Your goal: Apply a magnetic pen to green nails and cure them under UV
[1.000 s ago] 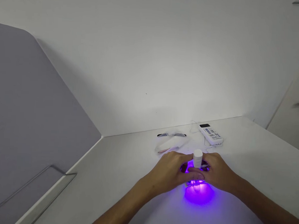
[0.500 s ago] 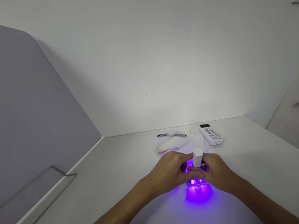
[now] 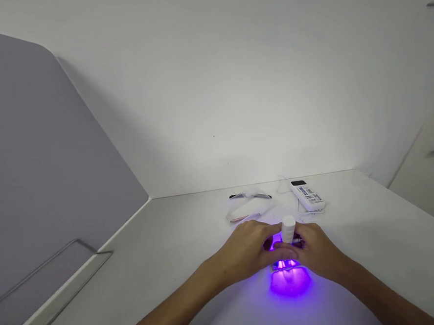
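A small UV lamp with an upright white handle [image 3: 288, 229] throws violet light down onto the table between my hands. My left hand [image 3: 250, 245] closes around it from the left, thumb stretched across the front. From the right, my right hand [image 3: 316, 252] closes in on it too, and its thumb meets the left one just below the handle. Most other fingertips are hidden behind the lamp or lost in the glow. Bright shapes, possibly fingertips, show in the light under the thumbs, along with a thin uneven edge I cannot identify.
Behind my hands, a white device with a dark screen [image 3: 308, 196] lies with a thin white cable. Clear plastic packaging [image 3: 246, 213] with a pinkish stick and dark-ended pieces lies left of it. A grey panel [image 3: 47, 171] and bent metal rod [image 3: 30, 273] flank the left edge.
The view has shifted very slightly. Both hands keep the same hold around the lamp, and the violet light stays on.
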Tool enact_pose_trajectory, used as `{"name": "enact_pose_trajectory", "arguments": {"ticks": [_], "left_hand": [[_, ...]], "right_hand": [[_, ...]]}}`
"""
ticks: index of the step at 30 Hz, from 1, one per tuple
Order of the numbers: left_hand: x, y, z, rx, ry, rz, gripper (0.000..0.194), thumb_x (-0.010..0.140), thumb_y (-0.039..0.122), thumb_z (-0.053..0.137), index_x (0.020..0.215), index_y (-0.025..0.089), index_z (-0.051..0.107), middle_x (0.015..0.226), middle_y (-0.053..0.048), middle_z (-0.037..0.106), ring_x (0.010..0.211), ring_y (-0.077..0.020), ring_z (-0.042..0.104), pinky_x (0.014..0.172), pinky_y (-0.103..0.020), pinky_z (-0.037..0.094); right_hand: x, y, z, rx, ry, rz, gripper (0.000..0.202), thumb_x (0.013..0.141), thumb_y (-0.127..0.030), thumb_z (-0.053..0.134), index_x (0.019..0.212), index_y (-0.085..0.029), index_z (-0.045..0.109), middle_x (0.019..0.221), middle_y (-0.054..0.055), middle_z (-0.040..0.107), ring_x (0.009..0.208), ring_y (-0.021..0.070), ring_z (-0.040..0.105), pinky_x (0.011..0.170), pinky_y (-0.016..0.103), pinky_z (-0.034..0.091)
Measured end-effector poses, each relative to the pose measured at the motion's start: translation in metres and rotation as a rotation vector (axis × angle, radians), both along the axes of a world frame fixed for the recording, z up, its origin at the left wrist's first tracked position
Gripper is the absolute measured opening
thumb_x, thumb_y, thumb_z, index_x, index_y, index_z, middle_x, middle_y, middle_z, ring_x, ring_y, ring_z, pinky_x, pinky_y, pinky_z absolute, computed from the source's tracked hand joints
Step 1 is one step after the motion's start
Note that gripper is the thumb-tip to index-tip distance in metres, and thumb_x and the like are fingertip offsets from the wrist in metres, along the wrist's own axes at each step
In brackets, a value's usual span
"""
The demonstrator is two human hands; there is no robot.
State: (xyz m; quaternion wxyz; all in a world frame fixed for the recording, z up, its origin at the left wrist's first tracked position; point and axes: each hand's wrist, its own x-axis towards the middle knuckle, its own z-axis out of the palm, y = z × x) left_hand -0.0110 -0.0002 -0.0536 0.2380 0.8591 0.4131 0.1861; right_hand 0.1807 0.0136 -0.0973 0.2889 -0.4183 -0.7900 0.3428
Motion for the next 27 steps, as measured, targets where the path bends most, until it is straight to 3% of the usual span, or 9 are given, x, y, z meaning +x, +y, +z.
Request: {"name": "enact_pose_trajectory", "arguments": {"ticks": [10,16,27], "left_hand": [[-0.0007,0.0,-0.0012,0.024,0.016,-0.018,0.04,0.092,0.057,0.058,0.08,0.019,0.065,0.062,0.005,0.056,0.053,-0.0094,0.044,0.054,-0.023,0.03],[-0.0016,-0.0001,-0.0008,0.036,0.018,-0.051,0.037,0.094,0.055,0.055,0.09,0.021,0.068,0.06,0.005,0.053,0.052,-0.0096,0.043,0.055,-0.023,0.03],[0.0001,-0.0012,0.0001,0.006,0.005,-0.032,0.039,0.093,0.056,0.057,0.083,0.019,0.067,0.061,0.005,0.055,0.053,-0.0098,0.043,0.054,-0.023,0.03]], "right_hand": [[-0.0003,0.0004,0.0003,0.005,-0.006,0.013,0.027,0.086,-0.044,0.066,0.074,-0.019,0.062,0.062,-0.002,0.061,0.056,0.0132,0.052,0.052,0.024,0.038],[-0.0002,-0.0006,0.0009,-0.027,0.036,0.026,0.027,0.085,-0.045,0.066,0.076,-0.019,0.063,0.064,-0.001,0.062,0.058,0.0142,0.053,0.053,0.024,0.039],[-0.0013,-0.0006,0.0017,0.027,0.014,0.022,0.028,0.086,-0.045,0.065,0.075,-0.019,0.062,0.062,-0.002,0.06,0.056,0.0134,0.051,0.053,0.024,0.037]]}}
